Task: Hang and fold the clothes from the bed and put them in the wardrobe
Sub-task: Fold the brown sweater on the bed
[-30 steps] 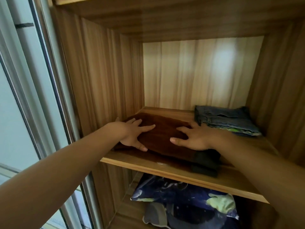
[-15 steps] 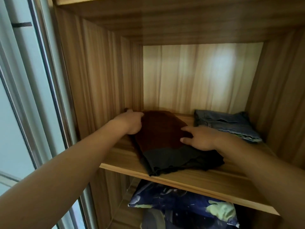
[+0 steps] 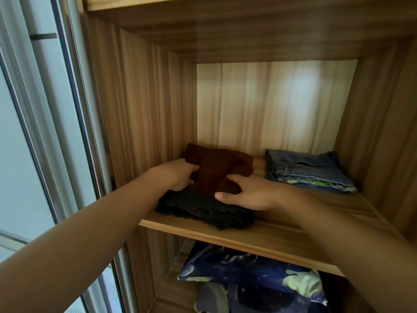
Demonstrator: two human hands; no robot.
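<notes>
A folded garment, brown (image 3: pixel 222 164) at the back and black (image 3: pixel 203 207) at the front, lies on the left part of the wardrobe shelf (image 3: pixel 284 237). My left hand (image 3: pixel 177 176) has its fingers curled onto the brown part's left edge. My right hand (image 3: pixel 247 194) rests on top of the garment's right side, thumb and forefinger stretched out. The black frilled hem reaches close to the shelf's front edge. The other fingertips are hidden in the fabric.
Folded blue jeans (image 3: pixel 302 170) on a green-patterned piece lie at the shelf's back right. Below the shelf sits a dark blue patterned bundle (image 3: pixel 248 274). A sliding door frame (image 3: pixel 74 109) stands on the left. Wooden walls close in the compartment.
The garment has slid deeper into the shelf toward the back left and bunched up. Both hands have come closer together on its brown part.
</notes>
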